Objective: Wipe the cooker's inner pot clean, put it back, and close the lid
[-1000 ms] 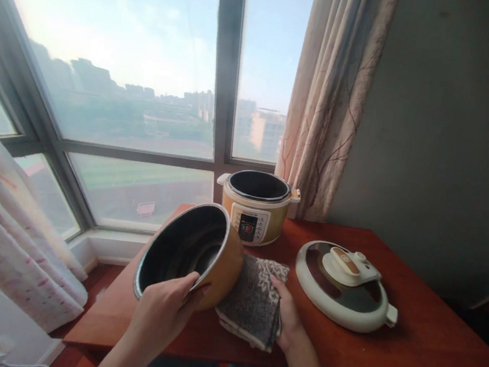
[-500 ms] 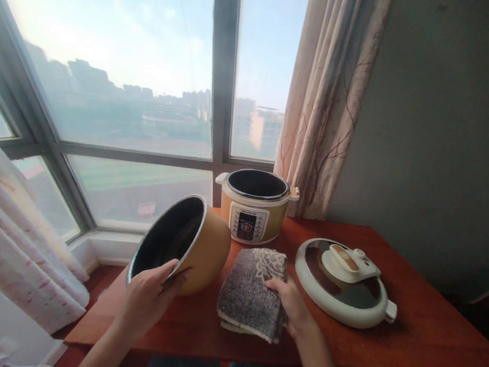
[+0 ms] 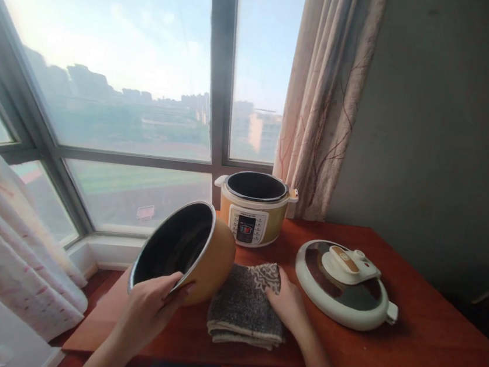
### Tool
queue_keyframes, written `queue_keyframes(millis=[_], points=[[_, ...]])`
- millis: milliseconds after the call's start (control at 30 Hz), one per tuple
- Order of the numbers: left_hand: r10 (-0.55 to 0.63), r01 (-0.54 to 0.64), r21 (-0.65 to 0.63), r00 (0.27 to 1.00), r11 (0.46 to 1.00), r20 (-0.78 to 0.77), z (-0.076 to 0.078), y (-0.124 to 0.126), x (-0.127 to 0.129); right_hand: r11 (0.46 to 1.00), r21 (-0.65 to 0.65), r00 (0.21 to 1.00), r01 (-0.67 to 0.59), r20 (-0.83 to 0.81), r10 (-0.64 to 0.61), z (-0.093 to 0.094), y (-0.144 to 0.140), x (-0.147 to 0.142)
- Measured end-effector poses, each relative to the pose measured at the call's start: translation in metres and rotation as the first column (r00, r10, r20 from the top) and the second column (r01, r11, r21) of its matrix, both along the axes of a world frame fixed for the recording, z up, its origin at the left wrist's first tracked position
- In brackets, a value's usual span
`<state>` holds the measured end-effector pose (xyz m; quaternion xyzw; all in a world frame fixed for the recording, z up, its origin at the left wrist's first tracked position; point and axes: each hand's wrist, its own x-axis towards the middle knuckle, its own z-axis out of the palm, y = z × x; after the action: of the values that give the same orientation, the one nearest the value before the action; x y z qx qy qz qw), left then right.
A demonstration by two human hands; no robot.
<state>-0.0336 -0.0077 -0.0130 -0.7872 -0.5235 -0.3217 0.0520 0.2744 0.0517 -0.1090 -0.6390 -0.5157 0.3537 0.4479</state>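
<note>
My left hand grips the near rim of a tan cooker inner pot with a dark inside. The pot is tilted on its side, its mouth facing left and up. To its right, a folded grey towel with a cream pattern lies on the table. My right hand holds the towel's right edge, thumb over the cloth; some fingertips are hidden. Behind the pot stands a pressure cooker body, lidless, its control panel facing me.
A white-rimmed cooker lid rests at the right of the red-brown wooden table. Windows stand behind the table, with a curtain at the back and another curtain at the left.
The towel has come down flatter onto the table and slightly toward me, with my right hand still at its edge. The inner pot has shifted slightly right and down in view.
</note>
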Motion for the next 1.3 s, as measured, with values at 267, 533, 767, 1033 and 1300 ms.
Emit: queue_keyframes(millis=[267, 533, 767, 1033, 1300], points=[[-0.264, 0.28, 0.022, 0.926, 0.96, -0.269, 0.01, -0.014, 0.027, 0.995, 0.075, 0.987, -0.06, 0.155, 0.048, -0.007, 0.004, 0.003], [-0.411, 0.371, -0.178, 0.819, 0.911, -0.399, 0.032, -0.031, 0.066, 0.962, 0.265, 0.986, 0.067, 0.128, -0.103, 0.037, -0.004, 0.021], [-0.516, 0.394, -0.349, 0.756, 0.85, -0.404, 0.043, -0.02, 0.092, 0.953, 0.295, 0.986, 0.067, -0.167, -0.017, 0.099, -0.015, 0.035], [-0.604, 0.593, -0.32, 0.793, 0.739, 0.076, 0.067, -0.009, 0.085, 0.973, 0.229, 1.0, 0.019, -0.004, -0.019, 0.071, -0.015, 0.054], [0.068, -0.033, -0.102, 0.931, 0.994, 0.358, 0.034, 0.033, 0.045, 0.982, 0.181, 0.994, 0.053, -0.109, -0.033, 0.071, -0.025, 0.055]])
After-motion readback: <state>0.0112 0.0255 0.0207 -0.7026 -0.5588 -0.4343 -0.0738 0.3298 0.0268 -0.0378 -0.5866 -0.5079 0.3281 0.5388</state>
